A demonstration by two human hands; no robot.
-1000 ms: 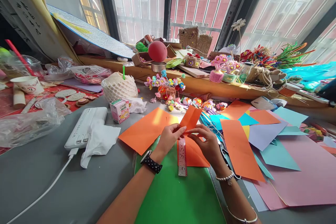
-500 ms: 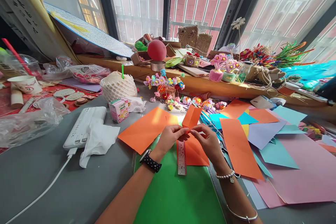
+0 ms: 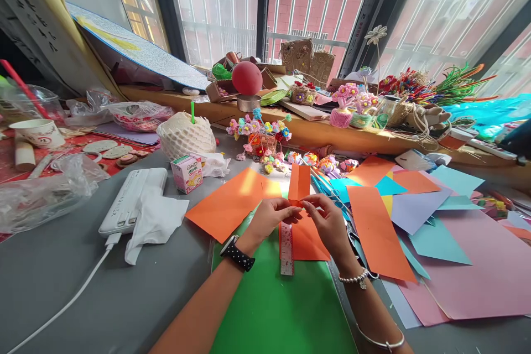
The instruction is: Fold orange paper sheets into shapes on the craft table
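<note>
A folded strip of orange paper (image 3: pixel 299 181) stands up between my two hands, creased along its length. My left hand (image 3: pixel 276 214) pinches its lower end from the left, thumb pointing right. From the other side, my right hand (image 3: pixel 327 218) pinches the same lower end, fingertips close to those of the left. Below them lie a pink-edged ruler (image 3: pixel 286 251) and an orange sheet (image 3: pixel 309 240), both on a green mat (image 3: pixel 282 310). Another orange sheet (image 3: pixel 228 204) sits to the left of my hands. The exact fold under my fingertips is hidden.
Coloured paper sheets (image 3: pixel 477 265) spread over the right side, with scissors (image 3: pixel 359 249) partly under my right wrist. A white power bank (image 3: pixel 133 199) with a cable and a tissue (image 3: pixel 157 224) lies left. Crochet flowers (image 3: pixel 265 135) and a small pink box (image 3: pixel 186 173) stand behind.
The folded orange paper has turned from leaning right to nearly upright. Both hands stay pinched on its lower end, with their fingertips shifted slightly.
</note>
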